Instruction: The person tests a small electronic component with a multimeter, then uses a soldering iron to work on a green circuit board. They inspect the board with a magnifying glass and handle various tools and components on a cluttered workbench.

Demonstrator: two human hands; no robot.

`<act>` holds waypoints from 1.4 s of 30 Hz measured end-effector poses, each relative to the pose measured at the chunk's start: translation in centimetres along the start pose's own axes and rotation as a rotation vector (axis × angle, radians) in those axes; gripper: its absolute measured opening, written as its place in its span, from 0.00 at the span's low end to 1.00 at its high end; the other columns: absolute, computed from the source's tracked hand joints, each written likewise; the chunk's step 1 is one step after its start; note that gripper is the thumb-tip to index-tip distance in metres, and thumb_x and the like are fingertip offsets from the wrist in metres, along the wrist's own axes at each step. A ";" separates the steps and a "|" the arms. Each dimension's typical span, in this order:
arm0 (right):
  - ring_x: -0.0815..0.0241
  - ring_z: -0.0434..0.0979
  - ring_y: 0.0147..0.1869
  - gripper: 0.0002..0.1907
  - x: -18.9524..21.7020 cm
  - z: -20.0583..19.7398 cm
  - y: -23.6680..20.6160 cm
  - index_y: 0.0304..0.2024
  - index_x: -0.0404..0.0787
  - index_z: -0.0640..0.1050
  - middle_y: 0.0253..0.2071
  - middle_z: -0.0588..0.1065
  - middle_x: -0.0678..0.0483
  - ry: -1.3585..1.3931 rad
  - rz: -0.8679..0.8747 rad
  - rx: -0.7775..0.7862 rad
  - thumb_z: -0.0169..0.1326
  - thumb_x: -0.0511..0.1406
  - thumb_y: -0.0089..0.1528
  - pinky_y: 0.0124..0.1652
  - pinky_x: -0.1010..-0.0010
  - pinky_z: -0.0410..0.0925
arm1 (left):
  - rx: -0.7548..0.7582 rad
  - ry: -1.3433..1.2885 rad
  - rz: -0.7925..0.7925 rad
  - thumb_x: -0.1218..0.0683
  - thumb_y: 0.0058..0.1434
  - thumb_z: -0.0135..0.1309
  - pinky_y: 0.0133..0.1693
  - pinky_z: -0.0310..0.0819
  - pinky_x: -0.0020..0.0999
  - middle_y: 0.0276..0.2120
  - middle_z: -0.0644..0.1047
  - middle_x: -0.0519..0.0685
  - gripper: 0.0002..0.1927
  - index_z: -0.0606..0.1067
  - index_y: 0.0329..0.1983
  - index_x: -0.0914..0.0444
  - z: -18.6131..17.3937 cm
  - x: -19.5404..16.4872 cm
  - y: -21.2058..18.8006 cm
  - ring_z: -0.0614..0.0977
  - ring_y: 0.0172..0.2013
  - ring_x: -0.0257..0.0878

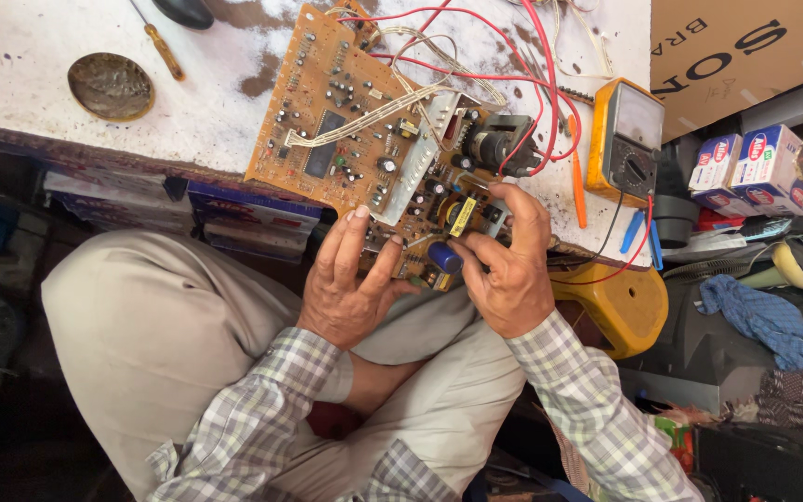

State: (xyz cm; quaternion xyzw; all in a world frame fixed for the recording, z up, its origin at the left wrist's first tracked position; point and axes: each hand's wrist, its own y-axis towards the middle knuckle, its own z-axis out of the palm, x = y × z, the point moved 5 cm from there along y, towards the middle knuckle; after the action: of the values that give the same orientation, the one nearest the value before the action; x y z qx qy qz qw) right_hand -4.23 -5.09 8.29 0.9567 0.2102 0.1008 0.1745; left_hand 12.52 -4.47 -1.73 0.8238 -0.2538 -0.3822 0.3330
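On the near edge of a worn white workbench [39,102], a large brown circuit board [327,112] overhangs a seated person's lap. The left hand [350,284] reaches up beneath its near edge — fingers spread open, tips touching the board. The right hand [508,265] curls closed around the board's near right corner, beside a blue capacitor [444,257]. A yellow multimeter [625,139] lies right.

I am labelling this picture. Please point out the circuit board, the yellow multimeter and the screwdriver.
circuit board [327,121]: head view, on its brown upper-left area.
yellow multimeter [626,139]: head view, on its front face below the dial window.
screwdriver [164,51]: head view, on its amber handle.
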 end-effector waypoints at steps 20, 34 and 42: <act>0.37 0.59 0.75 0.12 -0.9 -1.6 -0.9 0.41 0.34 0.84 0.71 0.60 0.38 0.150 0.012 0.021 0.61 0.26 0.54 0.71 0.51 0.55 | 0.055 -0.007 -0.110 0.40 0.61 0.65 0.70 0.49 0.68 0.71 0.56 0.64 0.36 0.68 0.68 0.59 -0.5 -2.7 0.4 0.59 0.70 0.59; 0.43 0.70 0.71 0.18 -4.0 -3.0 -2.6 0.52 0.35 0.79 0.72 0.62 0.39 0.403 0.145 -0.156 0.64 0.28 0.59 0.63 0.60 0.69 | 0.177 0.047 -0.322 0.55 0.54 0.57 0.69 0.33 0.70 0.71 0.50 0.70 0.31 0.74 0.64 0.53 -0.4 -8.4 3.5 0.48 0.73 0.67; 0.43 0.72 0.72 0.22 -5.1 -2.1 -4.2 0.57 0.35 0.77 0.72 0.64 0.41 0.484 0.218 -0.237 0.62 0.27 0.60 0.67 0.59 0.68 | 0.182 0.058 -0.433 0.62 0.44 0.51 0.67 0.37 0.68 0.73 0.42 0.74 0.34 0.77 0.59 0.56 1.1 -9.9 5.6 0.43 0.71 0.72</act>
State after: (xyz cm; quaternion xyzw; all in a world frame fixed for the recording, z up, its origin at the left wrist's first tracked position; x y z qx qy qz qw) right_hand -10.85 -3.19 8.02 0.8946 0.1284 0.3683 0.2179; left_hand 5.04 -1.84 6.46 0.8962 -0.0946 -0.3965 0.1749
